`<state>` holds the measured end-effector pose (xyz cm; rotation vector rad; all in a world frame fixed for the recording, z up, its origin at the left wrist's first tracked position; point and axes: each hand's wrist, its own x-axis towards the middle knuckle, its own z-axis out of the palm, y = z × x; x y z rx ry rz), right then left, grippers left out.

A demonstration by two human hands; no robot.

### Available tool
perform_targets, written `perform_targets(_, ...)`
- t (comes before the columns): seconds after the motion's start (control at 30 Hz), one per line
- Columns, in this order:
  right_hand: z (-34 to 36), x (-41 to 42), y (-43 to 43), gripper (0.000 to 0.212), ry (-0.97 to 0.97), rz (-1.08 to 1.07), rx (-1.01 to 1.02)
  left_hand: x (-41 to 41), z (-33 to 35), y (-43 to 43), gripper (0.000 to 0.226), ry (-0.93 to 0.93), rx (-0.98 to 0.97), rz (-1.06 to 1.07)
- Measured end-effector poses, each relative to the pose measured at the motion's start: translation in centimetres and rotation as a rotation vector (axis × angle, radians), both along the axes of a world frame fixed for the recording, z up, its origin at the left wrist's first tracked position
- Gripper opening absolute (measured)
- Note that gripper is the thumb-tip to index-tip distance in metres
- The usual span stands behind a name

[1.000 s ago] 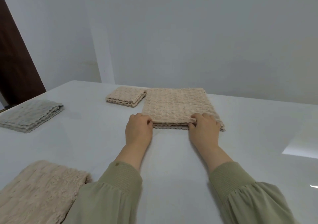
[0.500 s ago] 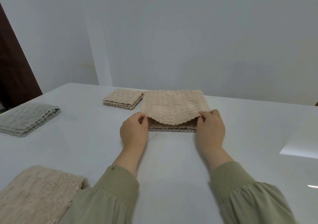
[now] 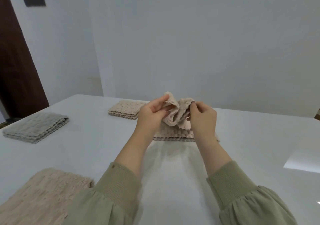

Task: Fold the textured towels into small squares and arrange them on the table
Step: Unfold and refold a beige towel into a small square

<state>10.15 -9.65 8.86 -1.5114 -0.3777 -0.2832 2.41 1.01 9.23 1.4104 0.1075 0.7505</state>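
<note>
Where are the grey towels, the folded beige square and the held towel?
Grey towels [image 3: 36, 127]: head view, stack's top.
Folded beige square [image 3: 126, 109]: head view, top face.
Held towel [image 3: 174, 120]: head view, lifted bunched layer.

Beige towel [image 3: 174, 121] edge lifted, folded sq. [image 3: 125, 109] left

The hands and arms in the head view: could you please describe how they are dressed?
The left hand and right hand are bare, with no gloves or rings visible. The left sleeve and right sleeve are sage green, gathered above ribbed knit cuffs; the left cuff bears a small round stud.
</note>
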Motion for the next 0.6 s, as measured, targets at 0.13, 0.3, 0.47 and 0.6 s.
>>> perform_targets(0.13,2.8,-2.0,-0.3,0.023,0.09,0.209,0.173,-1.4,2.4,-0.3,0.043,-0.027,-0.019,-0.043)
perform_targets(0.3,4.3,-3.0,-0.5,0.026,0.143,0.603,0.333,-3.4,4.8,-0.5,0.033,-0.078,0.111,0.07)
perform_targets(0.47,4.1,-3.8,-0.6,0.039,0.083,0.734,0.197,-4.2,5.3,0.0,0.03,-0.056,0.136,0.129)
perform_targets(0.6,4.5,-4.0,-1.0,0.023,-0.013,0.603,0.064,-4.7,5.5,0.3,0.032,-0.043,0.212,0.027)
